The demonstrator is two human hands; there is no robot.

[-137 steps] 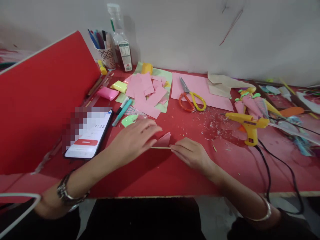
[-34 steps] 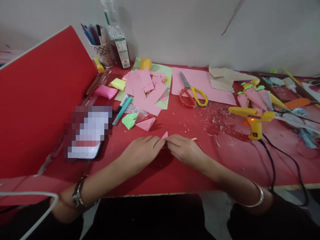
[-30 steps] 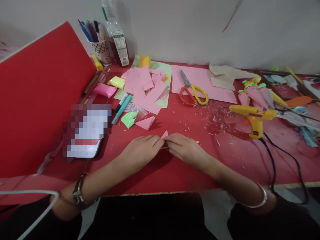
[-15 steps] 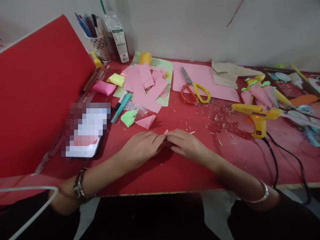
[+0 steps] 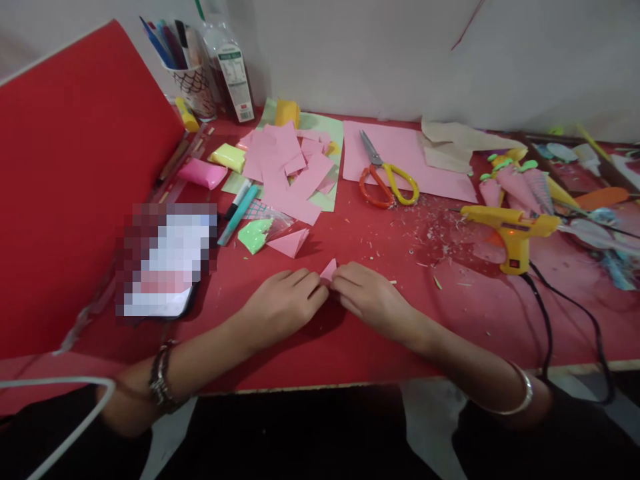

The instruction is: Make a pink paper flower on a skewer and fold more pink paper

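My left hand (image 5: pixel 285 303) and my right hand (image 5: pixel 367 300) meet fingertip to fingertip on the red table (image 5: pixel 320 340). Both are closed on a small pink paper piece (image 5: pixel 329 270), whose tip sticks up between them. A thin wooden stick (image 5: pixel 393 283) peeks out past my right hand; most of it is hidden. A folded pink triangle (image 5: pixel 289 242) lies just beyond my left hand, next to a green packet (image 5: pixel 255 235).
A phone (image 5: pixel 165 267) lies at the left beside a raised red board (image 5: pixel 75 180). Cut pink papers (image 5: pixel 287 170), scissors (image 5: pixel 385 183) and a pen cup (image 5: pixel 193 87) are farther back. A yellow glue gun (image 5: pixel 513 227) with its black cord (image 5: pixel 555 320) stands at the right.
Since 4.6 s ago both hands came together over the pink piece and stick, and a folded pink triangle now lies by the green packet. Over the last second the hands barely shifted.
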